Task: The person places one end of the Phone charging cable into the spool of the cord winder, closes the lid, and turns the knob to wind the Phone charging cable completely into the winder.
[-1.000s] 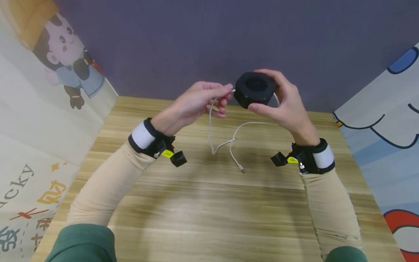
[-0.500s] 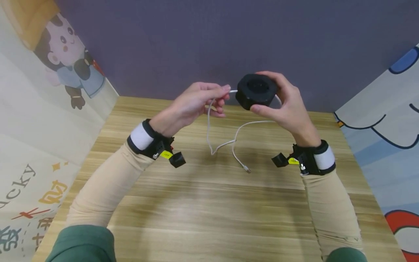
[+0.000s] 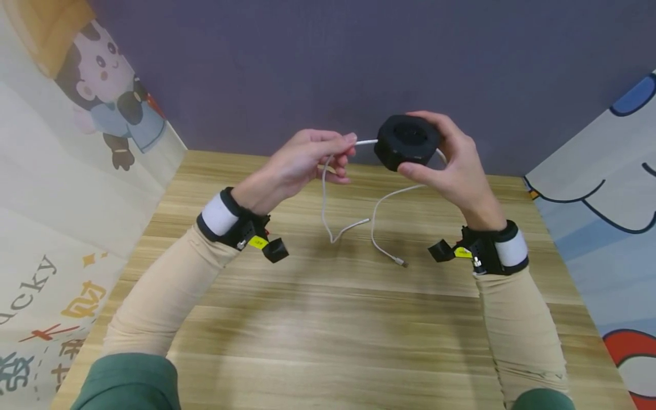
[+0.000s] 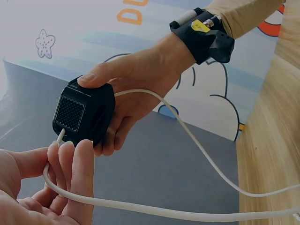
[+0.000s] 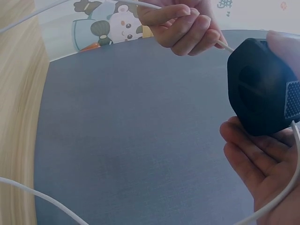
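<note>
In the head view my right hand (image 3: 456,165) grips a black, many-sided case (image 3: 408,142) with a round recess on its face. Thumb and fingers lie on opposite edges of it. A white cable (image 3: 366,142) comes out of the case's left side, and my left hand (image 3: 312,156) pinches it. A second length leaves the case's other side, behind the right hand. Its metal plug (image 3: 401,262) shows near the tabletop. In the left wrist view a textured panel (image 4: 70,114) is seen on the case's side, beside the cable's exit.
The hands are above the far part of a wooden table (image 3: 307,336). A dark blue-grey panel (image 3: 287,68) rises behind it. Printed cartoon sheets stand along the left (image 3: 51,199) and right (image 3: 605,228) sides.
The right hand has moved slightly right with the case, and the left hand slightly left. The straight cable stretch between them is longer. The plug end has shifted right.
</note>
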Available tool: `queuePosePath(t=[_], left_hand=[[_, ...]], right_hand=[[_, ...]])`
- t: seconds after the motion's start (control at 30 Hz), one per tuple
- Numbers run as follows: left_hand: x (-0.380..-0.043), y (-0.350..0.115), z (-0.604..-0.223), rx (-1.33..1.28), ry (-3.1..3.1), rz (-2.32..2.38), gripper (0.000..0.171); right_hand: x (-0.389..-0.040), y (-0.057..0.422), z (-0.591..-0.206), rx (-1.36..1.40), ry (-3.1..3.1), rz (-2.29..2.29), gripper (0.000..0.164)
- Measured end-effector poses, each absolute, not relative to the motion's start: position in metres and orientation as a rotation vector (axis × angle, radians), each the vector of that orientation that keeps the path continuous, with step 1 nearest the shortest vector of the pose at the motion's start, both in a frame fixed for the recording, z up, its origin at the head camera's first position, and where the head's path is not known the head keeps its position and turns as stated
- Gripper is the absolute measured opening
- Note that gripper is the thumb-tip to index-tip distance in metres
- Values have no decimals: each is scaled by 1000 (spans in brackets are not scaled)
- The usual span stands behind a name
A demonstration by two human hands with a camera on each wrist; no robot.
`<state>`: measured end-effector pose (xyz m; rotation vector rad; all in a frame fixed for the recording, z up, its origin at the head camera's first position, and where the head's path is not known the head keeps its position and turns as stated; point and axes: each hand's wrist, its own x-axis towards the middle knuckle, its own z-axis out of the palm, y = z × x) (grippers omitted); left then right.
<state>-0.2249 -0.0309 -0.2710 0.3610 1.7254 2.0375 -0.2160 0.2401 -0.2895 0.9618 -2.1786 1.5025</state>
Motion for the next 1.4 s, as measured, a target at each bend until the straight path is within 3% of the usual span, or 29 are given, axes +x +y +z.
queuePosePath(t=[0.77, 1.4], left_hand=[[-226, -31, -275, 334, 1718, 2016, 24], [-225, -32, -281, 326, 1755, 1981, 25]], right_hand=[[-220, 242, -291, 1013, -2156, 1462, 75], [-218, 238, -292, 978, -2156, 1506, 71]])
